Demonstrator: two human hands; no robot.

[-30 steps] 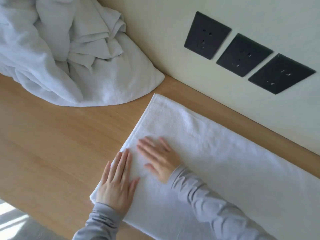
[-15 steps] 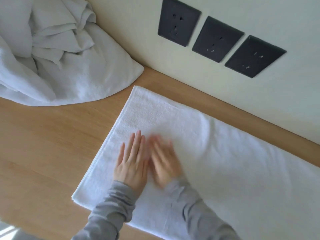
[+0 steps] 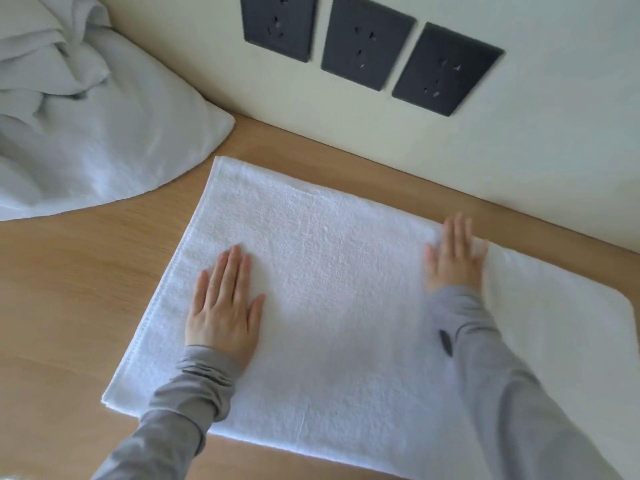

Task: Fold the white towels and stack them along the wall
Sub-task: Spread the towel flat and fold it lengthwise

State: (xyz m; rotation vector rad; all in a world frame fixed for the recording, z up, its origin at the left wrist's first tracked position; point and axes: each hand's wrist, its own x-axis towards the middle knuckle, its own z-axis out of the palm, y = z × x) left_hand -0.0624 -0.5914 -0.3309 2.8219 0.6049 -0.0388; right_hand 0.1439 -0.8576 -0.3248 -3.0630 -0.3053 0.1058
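A white towel (image 3: 346,323) lies flat on the wooden table (image 3: 69,306). It is near the wall (image 3: 554,161), and a thin strip of wood shows between them. The left hand (image 3: 223,306) rests flat on the towel, close to its left edge. Its fingers are straight and side by side, and the thumb sticks out a little. The right hand (image 3: 453,258) also lies flat on the towel, farther right and near the far edge. Its fingers are straight and point at the wall. This hand looks blurry. Neither hand holds anything, and the two are well apart. Grey sleeves (image 3: 512,393) cover both arms. A heap of white towels (image 3: 86,133) sits all crumpled at the far left of the table, apart from the flat towel. Three dark sockets (image 3: 278,26) sit in a row on the wall.
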